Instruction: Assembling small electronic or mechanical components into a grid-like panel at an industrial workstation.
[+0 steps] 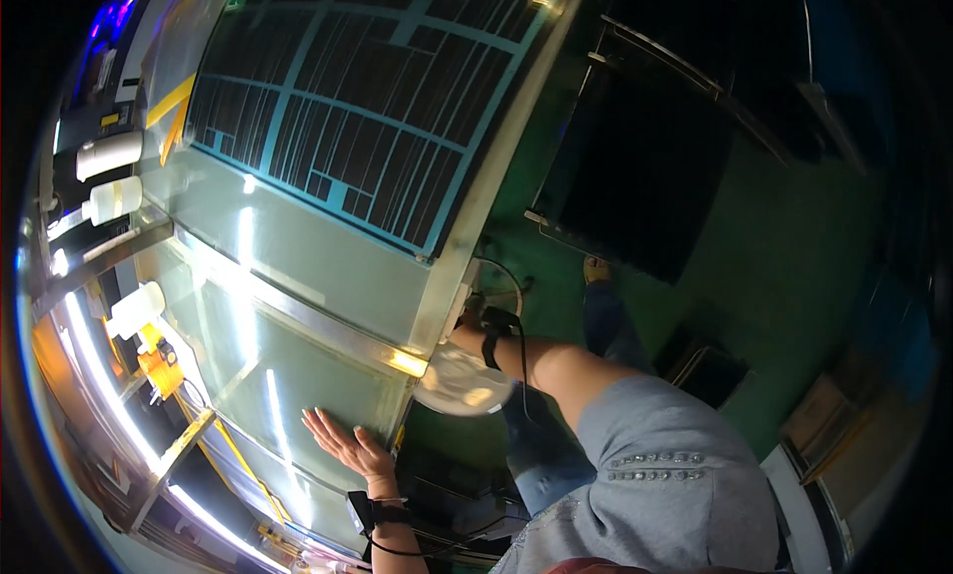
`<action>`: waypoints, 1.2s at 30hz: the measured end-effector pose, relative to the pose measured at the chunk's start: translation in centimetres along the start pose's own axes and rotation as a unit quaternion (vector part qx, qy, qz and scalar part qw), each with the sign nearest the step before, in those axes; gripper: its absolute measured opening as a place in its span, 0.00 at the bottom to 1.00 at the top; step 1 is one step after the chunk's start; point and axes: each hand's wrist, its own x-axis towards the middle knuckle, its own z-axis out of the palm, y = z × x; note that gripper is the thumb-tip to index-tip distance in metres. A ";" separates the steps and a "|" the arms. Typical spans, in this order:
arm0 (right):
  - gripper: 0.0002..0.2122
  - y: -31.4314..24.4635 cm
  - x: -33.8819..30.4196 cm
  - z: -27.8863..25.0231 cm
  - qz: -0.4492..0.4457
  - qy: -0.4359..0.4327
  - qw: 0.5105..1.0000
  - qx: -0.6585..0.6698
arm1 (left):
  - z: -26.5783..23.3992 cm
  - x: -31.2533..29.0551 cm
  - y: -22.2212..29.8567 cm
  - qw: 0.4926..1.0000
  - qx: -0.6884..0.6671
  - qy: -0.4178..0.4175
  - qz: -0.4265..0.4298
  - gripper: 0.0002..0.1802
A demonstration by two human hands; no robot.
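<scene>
My left hand (349, 449) lies with its fingers stretched out on the glass tabletop (342, 400), near its front edge, and holds nothing. A dark strap with a small box and a cable is round that wrist. My right hand (469, 326) reaches to the table's front edge, by the metal crossbar (298, 308). Its fingers are mostly hidden, so I cannot tell what they grip. Just below it shows a round, see-through, blurred thing (462, 383). Farther off, a large dark sheet with blue lines (367, 127) lies flat on the pale table.
White bottles (114, 202) and a white container (137, 309) stand along the table's left side, beside an orange object (162, 363). Bright tube lights reflect in the glass. Dark flat panels on a rack (635, 167) stand to the right on the green floor (764, 276).
</scene>
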 end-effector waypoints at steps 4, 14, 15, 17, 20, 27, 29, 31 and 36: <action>0.20 -1.5 -0.1 1.8 0.066 -0.001 0.996 0.051 | -0.1 0.2 0.2 1.000 -0.002 0.001 0.000 0.43; 0.16 5.0 1.0 -0.5 0.170 -0.141 0.944 0.247 | -0.1 0.3 0.2 1.000 -0.004 0.009 0.001 0.42; 0.16 5.2 1.7 -2.9 0.163 -0.135 0.946 0.243 | -0.1 0.3 0.3 1.000 -0.002 0.015 -0.001 0.41; 0.12 5.8 2.9 -11.8 0.031 0.019 0.962 0.272 | -0.1 0.4 0.3 1.000 -0.005 0.013 -0.004 0.41; 0.16 4.4 4.9 -28.2 0.033 0.346 0.937 0.023 | -0.1 0.2 0.3 1.000 0.002 0.006 -0.010 0.41; 0.16 -2.2 11.5 -37.3 0.263 0.262 0.925 -0.084 | 0.0 0.0 0.0 1.000 0.003 0.007 -0.001 0.41; 0.14 -2.3 13.0 -36.9 0.308 0.280 0.907 -0.064 | 0.0 0.1 0.0 1.000 0.001 0.007 0.002 0.41; 0.14 -1.7 14.0 -36.7 0.272 0.293 0.910 -0.114 | -0.1 0.1 0.0 1.000 0.001 0.009 0.004 0.41; 0.17 -1.6 12.2 -36.8 0.202 0.301 0.900 -0.242 | -0.1 -0.1 0.0 1.000 0.019 0.006 -0.001 0.40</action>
